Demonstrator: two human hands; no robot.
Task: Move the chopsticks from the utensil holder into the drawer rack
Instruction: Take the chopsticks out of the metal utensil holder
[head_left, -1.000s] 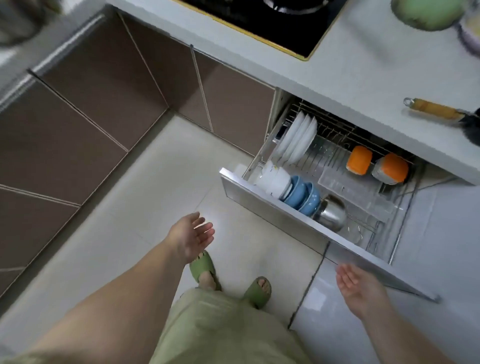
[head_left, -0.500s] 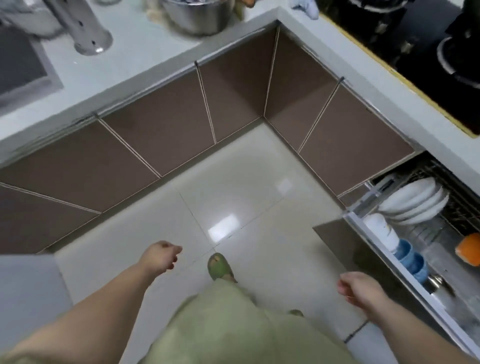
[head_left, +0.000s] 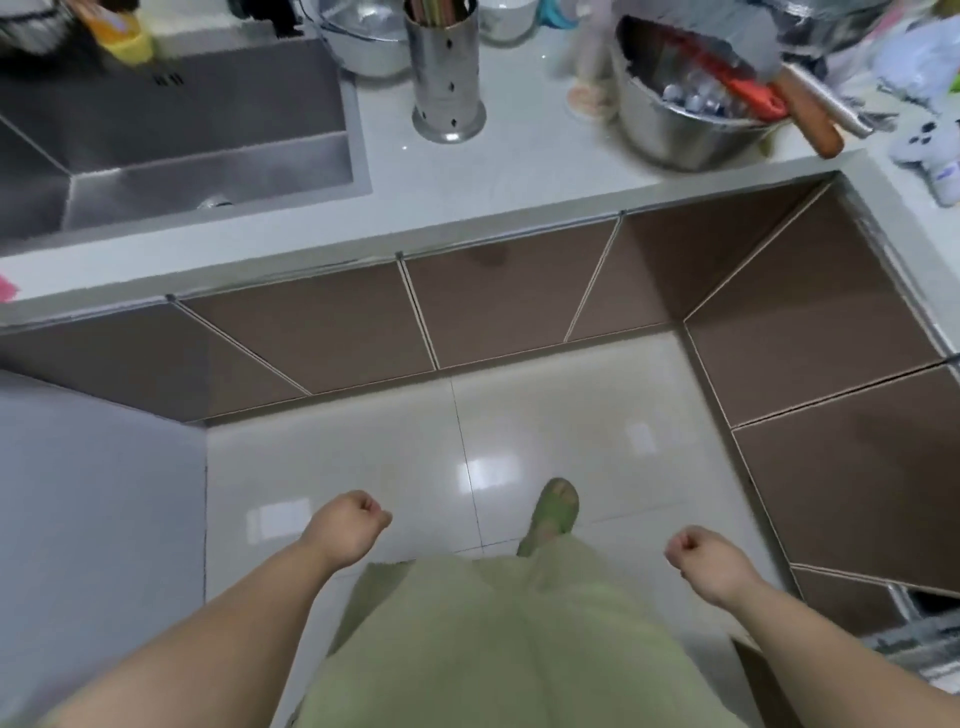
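Observation:
A perforated steel utensil holder stands upright on the white counter, right of the sink. The chopsticks stick out of its top at the frame's upper edge. My left hand hangs low over the floor, curled into a loose fist with nothing in it. My right hand is also fisted and holds nothing. Both are far below the holder. Only a corner of the open drawer rack shows at the lower right edge.
A steel sink fills the upper left. A steel bowl with a knife and other items sits right of the holder, another bowl behind it. Brown cabinet fronts line the counter corner. My sandalled foot is on the glossy tile floor.
The view has swung left from the open drawer rack to the sink counter, bringing the utensil holder into sight. Both hands have closed from open palms into loose fists.

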